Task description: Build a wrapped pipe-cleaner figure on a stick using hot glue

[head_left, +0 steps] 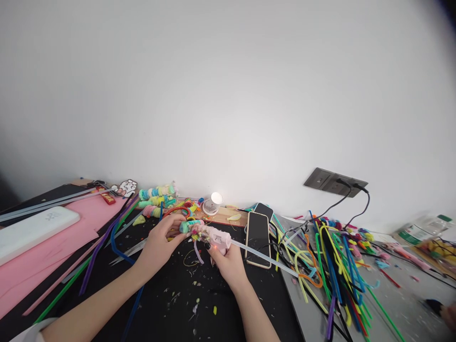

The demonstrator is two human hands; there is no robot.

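Note:
My right hand (228, 266) is wrapped round a pale pink hot glue gun (220, 237), and a long translucent glue stick (263, 256) sticks out of its back end. A small orange light glows on the gun. Between the fingers of my left hand (164, 237) is a small teal and pink pipe cleaner roll (190, 226). The gun's front end is close to this roll; whether they touch I cannot tell. Colourful bits cluster around the gun's nozzle. Behind my left hand lie several similar pipe cleaner rolls (156, 191) in teal, yellow and pink.
Two phones, one in a beige case (258, 237), lie right of centre. Loose pipe cleaners (338, 266) heap up on the right. A paper cup (213, 204) stands by the wall. Pink sheets (85, 223) and a white case (39, 230) lie left. Another person's hand (448, 316) shows at the right edge.

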